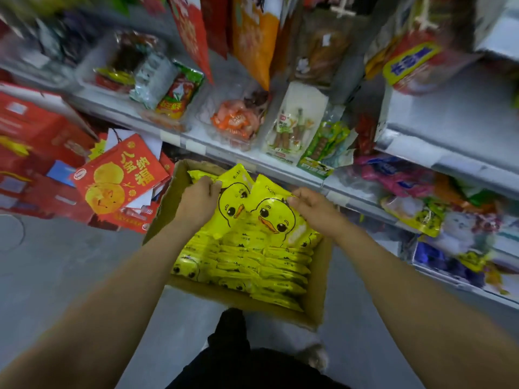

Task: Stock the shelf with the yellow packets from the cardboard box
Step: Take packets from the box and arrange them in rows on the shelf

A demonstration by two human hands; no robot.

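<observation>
An open cardboard box [318, 282] stands on the floor below the shelf, packed with several yellow packets [252, 265] printed with a duck face. My left hand [196, 200] pinches the top edge of one raised yellow packet [234, 197] over the box's far end. My right hand [314, 207] pinches the upper corner of a second raised yellow packet [273, 217], which overlaps the first. Both packets are tilted up, face toward me.
White shelves [280, 167] run diagonally across the right, holding clear trays of snack packets [236, 119] and green-white packs [297, 122]. Red gift boxes [120, 181] are stacked on the floor left of the cardboard box. Grey floor [70, 262] lies at the left. My dark trouser leg [233, 346] is below.
</observation>
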